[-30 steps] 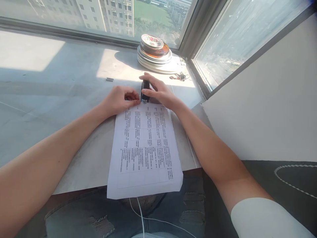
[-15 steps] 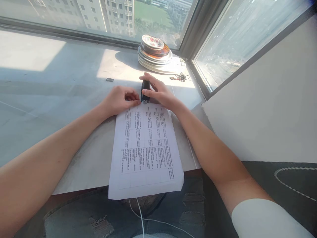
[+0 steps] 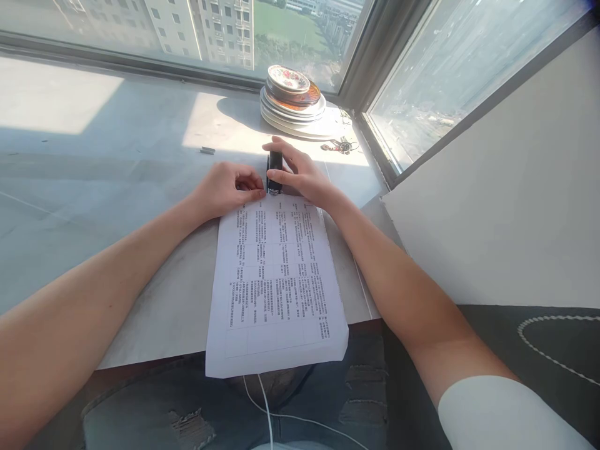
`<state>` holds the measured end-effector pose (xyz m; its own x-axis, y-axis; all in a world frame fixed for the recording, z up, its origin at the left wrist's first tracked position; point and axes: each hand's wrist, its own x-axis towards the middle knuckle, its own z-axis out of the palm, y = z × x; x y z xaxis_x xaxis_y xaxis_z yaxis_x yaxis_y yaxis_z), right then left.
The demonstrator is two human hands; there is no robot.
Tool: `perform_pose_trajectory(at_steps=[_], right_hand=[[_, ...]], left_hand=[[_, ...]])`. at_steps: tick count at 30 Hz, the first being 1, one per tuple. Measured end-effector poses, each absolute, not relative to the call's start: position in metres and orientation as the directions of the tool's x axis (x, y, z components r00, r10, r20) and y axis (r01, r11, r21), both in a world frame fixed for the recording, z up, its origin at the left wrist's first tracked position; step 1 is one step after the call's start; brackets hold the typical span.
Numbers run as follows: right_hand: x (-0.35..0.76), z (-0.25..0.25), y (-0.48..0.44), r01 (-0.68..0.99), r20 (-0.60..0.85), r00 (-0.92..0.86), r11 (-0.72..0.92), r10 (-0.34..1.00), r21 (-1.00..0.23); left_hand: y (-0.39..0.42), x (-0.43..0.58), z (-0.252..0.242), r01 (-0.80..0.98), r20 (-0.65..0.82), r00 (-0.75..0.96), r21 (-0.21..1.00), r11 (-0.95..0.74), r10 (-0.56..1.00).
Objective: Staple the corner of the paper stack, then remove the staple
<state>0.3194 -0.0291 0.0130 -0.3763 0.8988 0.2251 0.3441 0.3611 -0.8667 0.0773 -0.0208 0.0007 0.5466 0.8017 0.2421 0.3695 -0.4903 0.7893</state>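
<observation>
Printed paper sheets [image 3: 276,281] lie on the ledge, their near end hanging over its front edge. A black stapler [image 3: 275,170] sits at the far edge of the paper, its nose over that edge. My right hand [image 3: 300,169] is wrapped round the stapler, thumb on the near side and fingers across its top. At the paper's far left corner, my left hand [image 3: 232,187] pinches the edge between thumb and curled fingers, just beside the stapler. Whether a staple has gone through is hidden.
A stack of plates [image 3: 294,109] stands by the window corner, with a bunch of keys [image 3: 342,146] beside it. Small staple strips [image 3: 207,150] lie left of the stapler. A white cable [image 3: 267,406] hangs below the ledge, over my legs.
</observation>
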Motion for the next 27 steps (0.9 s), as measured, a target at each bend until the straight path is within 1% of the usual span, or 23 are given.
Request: perform_pose_trajectory(at_steps=[10, 19, 23, 27], right_hand=[[0.318, 0.013, -0.031, 0.355, 0.217, -0.405, 0.371, 0.888, -0.858], [0.317, 0.009, -0.025, 0.461, 0.228, -0.481, 0.465, 0.847, -0.756], [0.317, 0.004, -0.019, 0.512, 0.228, -0.454, 0.461, 0.862, -0.724], [0.314, -0.005, -0.013, 0.587, 0.298, -0.366, 0.467, 0.882, -0.662]], left_hand=[[-0.019, 0.076, -0.002, 0.366, 0.236, 0.547, 0.796, -0.483, 0.803], [-0.018, 0.075, -0.004, 0.351, 0.246, 0.557, 0.796, -0.493, 0.794], [-0.017, 0.076, -0.005, 0.356, 0.255, 0.556, 0.787, -0.504, 0.791], [-0.018, 0.077, -0.004, 0.369, 0.273, 0.555, 0.766, -0.527, 0.786]])
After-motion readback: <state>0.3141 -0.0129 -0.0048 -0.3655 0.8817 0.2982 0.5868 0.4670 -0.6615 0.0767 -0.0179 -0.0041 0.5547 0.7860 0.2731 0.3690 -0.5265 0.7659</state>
